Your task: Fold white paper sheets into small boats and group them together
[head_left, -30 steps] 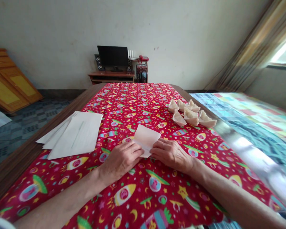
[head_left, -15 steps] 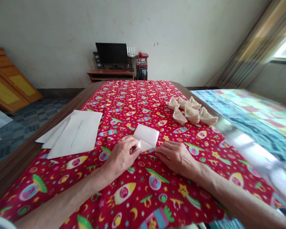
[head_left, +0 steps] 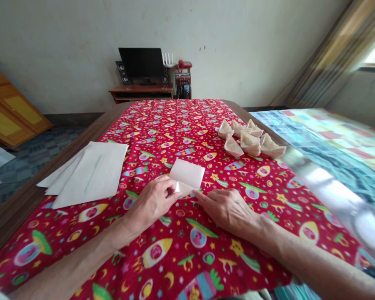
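Note:
A small sheet of white folded paper (head_left: pixel 189 173) lies on the red patterned tablecloth, its lower edge turned up in a fold. My left hand (head_left: pixel 156 196) pinches the paper's near left corner between thumb and fingers. My right hand (head_left: pixel 226 206) rests to the right, its index finger stretched out so the tip touches the near right corner; the other fingers are partly bent, with nothing seen in them. Several folded paper boats (head_left: pixel 249 141), some nested in stacks, sit beyond my right hand. On the left lies a fanned pile of white paper sheets (head_left: pixel 101 173).
The red cloth (head_left: pixel 175 250) covers most of a brown wooden table (head_left: pixel 96 127). Along the right side is a bed with a blue checked cover (head_left: pixel 315 137). A monitor (head_left: pixel 141 63) on a low stand and a red telephone (head_left: pixel 184 64) are by the far wall. An orange cabinet (head_left: pixel 12 108) stands left.
My right index finger has stretched out and now touches the paper's near right corner. The left hand keeps its pinch on the fold. The camera view has shifted slightly.

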Demonstrator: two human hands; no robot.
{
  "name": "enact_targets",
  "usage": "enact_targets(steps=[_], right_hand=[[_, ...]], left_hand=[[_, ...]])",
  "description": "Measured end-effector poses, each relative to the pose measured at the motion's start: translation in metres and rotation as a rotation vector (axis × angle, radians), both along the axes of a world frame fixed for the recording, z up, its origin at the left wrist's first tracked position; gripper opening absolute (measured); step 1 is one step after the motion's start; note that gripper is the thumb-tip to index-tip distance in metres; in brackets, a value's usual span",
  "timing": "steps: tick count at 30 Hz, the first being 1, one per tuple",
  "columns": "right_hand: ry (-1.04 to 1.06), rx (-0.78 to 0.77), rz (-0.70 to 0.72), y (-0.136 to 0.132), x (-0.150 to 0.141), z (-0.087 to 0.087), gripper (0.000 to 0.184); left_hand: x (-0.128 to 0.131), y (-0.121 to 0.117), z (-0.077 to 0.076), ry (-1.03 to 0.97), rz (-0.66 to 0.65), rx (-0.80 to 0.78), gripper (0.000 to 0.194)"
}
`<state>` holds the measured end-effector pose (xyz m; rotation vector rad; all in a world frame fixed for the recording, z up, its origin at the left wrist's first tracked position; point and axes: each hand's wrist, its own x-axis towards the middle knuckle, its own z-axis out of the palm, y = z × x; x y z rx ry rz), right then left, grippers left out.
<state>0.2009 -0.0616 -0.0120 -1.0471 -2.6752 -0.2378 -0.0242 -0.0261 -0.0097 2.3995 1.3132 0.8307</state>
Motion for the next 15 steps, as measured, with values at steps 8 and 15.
enact_targets(steps=[8, 15], right_hand=[[-0.032, -0.083, -0.094, -0.0018, -0.0036, 0.0034, 0.026], [-0.024, -0.088, -0.105, -0.0009, -0.0032, 0.0029, 0.027]], left_hand=[[0.0002, -0.0002, 0.0017, 0.009, 0.009, -0.01, 0.022], [-0.0001, -0.0051, 0.0097, 0.137, 0.081, -0.114, 0.024]])
